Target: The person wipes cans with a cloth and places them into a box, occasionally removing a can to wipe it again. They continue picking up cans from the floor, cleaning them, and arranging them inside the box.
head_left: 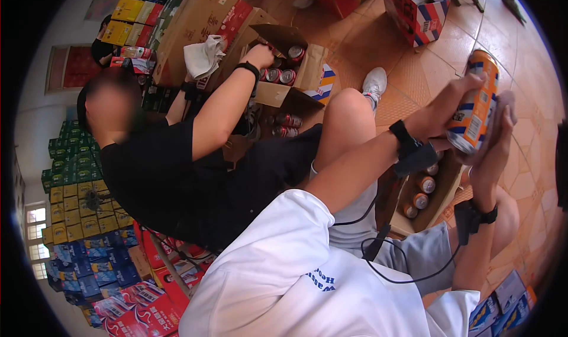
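An orange drink can point(475, 103) with blue and white stripes and a barcode is tilted between my two hands. My left hand point(452, 103) is closed round its left side, thumb near the upper end. My right hand point(498, 139) presses along the other side, fingers against the can. Something greyish, perhaps a cloth, shows between the right fingers and the can; I cannot make it out. Below my hands, an open cardboard box point(445, 202) between my legs holds several upright cans point(420, 201). Both my wrists wear black straps with a device.
On the left a person in black point(177, 165) reaches into an open carton point(278, 94) of red cans point(288, 76), a white cloth point(204, 56) at the other hand. An orange-and-blue box point(423, 20) stands on the tiled floor. Stacked drink cases point(89, 210) line the wall.
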